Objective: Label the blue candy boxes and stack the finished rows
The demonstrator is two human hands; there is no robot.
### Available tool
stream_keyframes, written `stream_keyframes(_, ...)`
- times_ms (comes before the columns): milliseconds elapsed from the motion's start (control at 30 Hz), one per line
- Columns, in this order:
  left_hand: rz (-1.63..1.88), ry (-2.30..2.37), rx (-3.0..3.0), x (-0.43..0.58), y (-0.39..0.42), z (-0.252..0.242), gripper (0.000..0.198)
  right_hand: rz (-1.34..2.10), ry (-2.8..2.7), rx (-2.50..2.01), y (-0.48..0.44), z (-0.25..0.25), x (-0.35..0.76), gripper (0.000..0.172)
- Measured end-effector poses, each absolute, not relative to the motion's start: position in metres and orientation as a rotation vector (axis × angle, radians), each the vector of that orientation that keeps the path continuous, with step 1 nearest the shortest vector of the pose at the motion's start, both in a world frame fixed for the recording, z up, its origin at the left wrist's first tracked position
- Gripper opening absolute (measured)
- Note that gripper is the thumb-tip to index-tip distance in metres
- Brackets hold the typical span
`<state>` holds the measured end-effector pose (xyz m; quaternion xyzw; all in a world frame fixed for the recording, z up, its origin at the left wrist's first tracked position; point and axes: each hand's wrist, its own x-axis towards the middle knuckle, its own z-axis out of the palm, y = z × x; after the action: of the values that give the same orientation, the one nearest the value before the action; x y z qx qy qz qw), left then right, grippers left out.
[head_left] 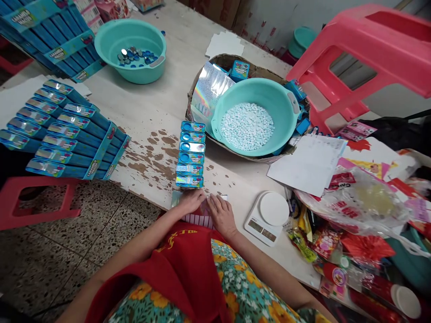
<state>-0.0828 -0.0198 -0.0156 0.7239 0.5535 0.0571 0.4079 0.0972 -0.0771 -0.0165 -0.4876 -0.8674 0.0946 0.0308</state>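
Observation:
At the table's near edge, my left hand is closed, its fingertips curled down at a thin shiny sheet with a pale striped lower edge. What its fingers pinch, if anything, is hidden. My right hand lies beside it on the sheet's right side, fingers stretched out and flat. Just beyond the hands stands a row of several small blue candy tins labelled "Caramelo Macizo". A few lids in the row carry shiny film; others show a bare round blue recess.
A teal basin of white candies rests on a carton behind. Another teal basin holds small round pieces. Blue display boxes stand left. A white scale, papers, packages and a pink stool are right.

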Motion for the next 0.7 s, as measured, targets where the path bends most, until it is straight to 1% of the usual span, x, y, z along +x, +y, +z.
stream_keyframes(67, 0.150, 1.390, 1.813, -0.083, -0.020, -0.017, 0.025, 0.317, -2.626, -1.464, -0.075, -0.012, 0.096, 0.037)
stream_keyframes(167, 0.126, 1.427, 1.796, -0.082, -0.019, -0.019, 0.027, 0.453, -2.501, -1.463, -0.069, 0.002, 0.094, 0.017)
stream_keyframes(200, 0.109, 1.444, 1.789, -0.081, -0.018, -0.019, 0.027, 0.528, -2.437, -1.486, -0.067, 0.009, 0.094, 0.015)
stream_keyframes(267, 0.078, 1.459, 1.766, -0.080, -0.018, -0.018, 0.028, 0.724, -2.245, -1.549, -0.063, 0.027, 0.094, 0.014)
stream_keyframes(333, 0.126, 1.443, 1.704, -0.079, -0.019, -0.010, 0.029, 0.942, -1.955, -1.612, -0.058, 0.048, 0.095, 0.014)
stream_keyframes(400, 0.316, 1.357, 1.564, -0.079, -0.022, 0.006, 0.033, 1.125, -1.673, -1.644, -0.052, 0.069, 0.096, 0.015)
stream_keyframes(467, 0.519, 1.172, 1.369, -0.078, -0.027, 0.029, 0.037, 1.256, -1.499, -1.638, -0.045, 0.088, 0.097, 0.018)
stream_keyframes(567, 0.583, 0.979, 1.146, -0.079, -0.034, 0.070, 0.031, 1.377, -1.394, -1.596, -0.038, 0.110, 0.095, 0.018)
stream_keyframes(700, 0.561, 1.128, 1.076, -0.093, -0.033, 0.116, 0.026, 1.346, -1.352, -1.555, -0.026, 0.126, 0.078, 0.017)
